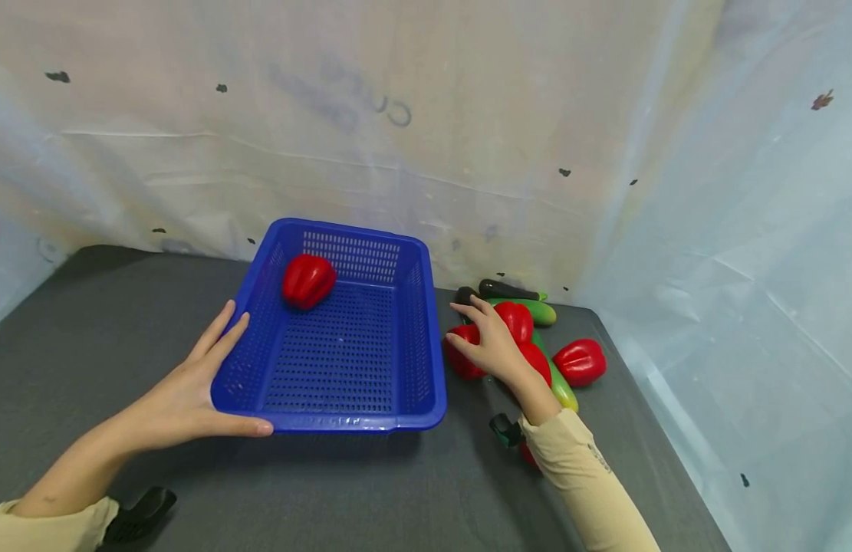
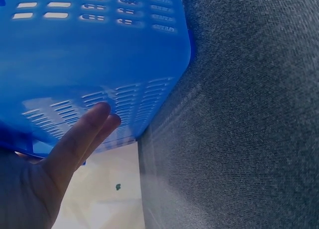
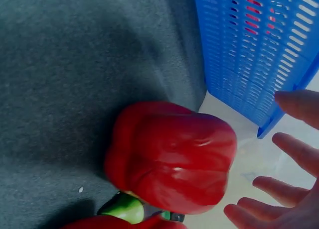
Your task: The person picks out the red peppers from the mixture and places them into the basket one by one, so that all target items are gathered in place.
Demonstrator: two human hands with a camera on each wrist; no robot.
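One red pepper (image 1: 307, 280) lies inside the blue basket (image 1: 426, 337), up in its far left corner against the slotted wall; the rest of the basket's perforated floor is bare. The basket sits on the dark grey table (image 1: 87, 330). The left hand (image 1: 191, 395) rests flat against the basket's near left corner, fingers straight along the left wall and thumb stretched along the front rim, so it steadies rather than grips. The left wrist view shows those fingertips (image 2: 97, 114) pressed on the slotted outer wall.

Just right of the basket lies a loose heap of vegetables: several more red peppers, one (image 1: 581, 361) at the right edge of the heap, a green cucumber (image 1: 536, 310), and a dark aubergine (image 1: 504, 290) at the back. The right hand (image 1: 491, 345) hovers over this heap, fingers spread and relaxed, holding nothing. From the right wrist, the nearest pepper (image 3: 172, 157) sits just under the open fingers (image 3: 291, 147), not yet touched.
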